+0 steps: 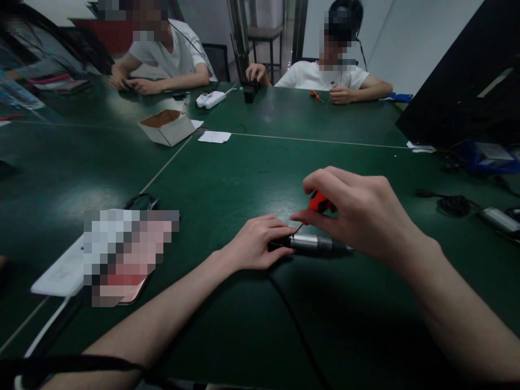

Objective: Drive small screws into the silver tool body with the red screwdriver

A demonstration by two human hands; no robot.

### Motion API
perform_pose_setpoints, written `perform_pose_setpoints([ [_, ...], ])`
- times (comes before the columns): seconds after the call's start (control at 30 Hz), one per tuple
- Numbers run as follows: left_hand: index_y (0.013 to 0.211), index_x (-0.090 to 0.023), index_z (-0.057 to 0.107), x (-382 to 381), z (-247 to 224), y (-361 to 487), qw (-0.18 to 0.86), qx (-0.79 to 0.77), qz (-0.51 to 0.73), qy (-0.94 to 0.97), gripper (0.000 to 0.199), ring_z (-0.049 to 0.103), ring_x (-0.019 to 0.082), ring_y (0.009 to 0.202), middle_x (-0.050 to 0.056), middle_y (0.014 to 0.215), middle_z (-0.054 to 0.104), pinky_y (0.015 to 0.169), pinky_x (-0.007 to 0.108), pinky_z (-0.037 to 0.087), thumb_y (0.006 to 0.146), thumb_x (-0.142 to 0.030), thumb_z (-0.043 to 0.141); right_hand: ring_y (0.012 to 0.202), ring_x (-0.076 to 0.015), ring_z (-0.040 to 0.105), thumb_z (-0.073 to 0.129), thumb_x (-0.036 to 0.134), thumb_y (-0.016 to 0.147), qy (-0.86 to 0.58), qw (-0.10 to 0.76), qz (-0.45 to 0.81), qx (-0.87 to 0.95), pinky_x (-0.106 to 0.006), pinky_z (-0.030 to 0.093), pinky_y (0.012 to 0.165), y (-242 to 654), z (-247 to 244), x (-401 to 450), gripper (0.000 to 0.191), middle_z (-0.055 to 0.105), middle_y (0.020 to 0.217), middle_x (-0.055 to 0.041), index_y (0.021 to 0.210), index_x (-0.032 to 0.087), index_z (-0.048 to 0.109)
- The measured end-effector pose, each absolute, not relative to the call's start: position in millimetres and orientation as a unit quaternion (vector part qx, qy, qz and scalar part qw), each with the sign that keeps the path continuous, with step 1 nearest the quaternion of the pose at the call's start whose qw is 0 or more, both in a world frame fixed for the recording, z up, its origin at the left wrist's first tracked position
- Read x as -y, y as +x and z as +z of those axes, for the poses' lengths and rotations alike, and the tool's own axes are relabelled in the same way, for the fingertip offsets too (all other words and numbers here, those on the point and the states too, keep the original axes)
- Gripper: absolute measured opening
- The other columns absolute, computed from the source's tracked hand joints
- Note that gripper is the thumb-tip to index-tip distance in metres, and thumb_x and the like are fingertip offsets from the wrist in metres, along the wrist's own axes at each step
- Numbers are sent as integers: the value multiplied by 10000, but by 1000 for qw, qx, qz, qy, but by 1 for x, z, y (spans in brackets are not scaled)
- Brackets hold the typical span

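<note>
A black and silver cylindrical tool (311,242) lies on the green table (260,184), its narrow tip pointing right. My left hand (262,241) is closed around its black left end, fingers on one side and thumb on the other. Above the silver part, my right hand (353,211) grips a small red and black screwdriver (319,201) by its handle. The thin shaft slants down to the left and its end meets the tool near my left fingertips. Whether it sits in a screw is too small to tell. A black cable runs from near my left hand toward the front edge.
A pink phone (138,290) and a white device (60,273) lie at left. Beyond them stand an open box (166,130) and a paper (214,137). Cables (453,205) and a silver device (501,221) lie right. Two people sit across the table.
</note>
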State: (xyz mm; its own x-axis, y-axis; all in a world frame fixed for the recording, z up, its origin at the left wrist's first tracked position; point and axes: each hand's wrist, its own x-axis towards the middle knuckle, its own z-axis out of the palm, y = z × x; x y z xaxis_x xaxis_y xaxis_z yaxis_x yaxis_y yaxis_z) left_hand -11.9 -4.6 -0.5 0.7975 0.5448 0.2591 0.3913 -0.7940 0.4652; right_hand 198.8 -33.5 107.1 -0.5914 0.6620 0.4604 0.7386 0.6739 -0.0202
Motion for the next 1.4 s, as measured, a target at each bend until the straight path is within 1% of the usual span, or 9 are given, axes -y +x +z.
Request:
perform_pose_setpoints([
  [0.13,1023,-166,693,5,-1,-12,200,-256,196,925,260,627,249,958,91,1055,687,829,380,512,867,-355,606,606,-138,517,536,369,925,-391,205,-107,891,-262,320,478,199,108,34,220,591,793,-21,930,149,541],
  [0.27,1014,-167,698,4,-1,-12,203,-251,197,926,266,626,244,945,92,1045,692,828,377,511,881,-371,591,820,-129,556,578,133,821,-350,237,42,905,-229,415,584,199,109,33,233,566,1044,-52,1041,136,501],
  [0.37,1049,-160,689,4,-1,-12,199,-252,197,926,285,627,238,930,93,1033,697,819,369,510,876,-370,604,810,-91,555,564,59,802,-325,258,120,902,-188,443,642,203,108,29,247,569,984,-19,1020,145,487],
  [0.57,1119,-165,669,4,-1,-12,196,-256,191,927,317,623,239,933,87,1045,694,811,366,510,868,-351,612,745,-99,561,633,118,833,-347,276,76,893,-202,449,624,204,105,27,324,588,912,0,1095,167,450],
  [0.87,1045,-164,683,6,2,-12,181,-263,183,930,267,628,238,919,83,1010,690,797,360,507,858,-345,624,627,-117,524,582,372,912,-370,268,-43,888,-244,383,551,198,95,24,220,580,779,1,951,165,518],
  [1.0,1047,-165,681,5,1,-12,192,-253,189,929,256,624,233,916,82,1023,690,796,354,505,868,-334,610,779,-119,559,596,165,856,-342,302,95,885,-236,458,667,197,94,22,264,588,981,-42,1096,141,487],
  [1.1,1107,-160,663,5,1,-12,195,-253,184,930,290,619,230,915,85,1022,689,786,346,506,875,-323,603,805,-102,571,562,45,812,-314,340,197,864,-208,482,697,197,92,16,310,587,994,-38,1088,141,458],
  [1.27,1163,-155,642,5,0,-12,186,-258,176,932,344,617,228,920,87,1011,686,787,347,507,871,-334,610,689,-93,577,679,175,819,-354,386,170,835,-188,480,597,201,81,5,384,576,845,22,1122,170,443],
  [1.4,1153,-156,647,5,1,-13,187,-258,177,931,339,618,231,922,86,1016,685,793,355,507,869,-338,618,556,-65,462,764,333,760,-350,420,51,836,-185,421,528,203,75,0,369,505,709,64,957,186,490],
])
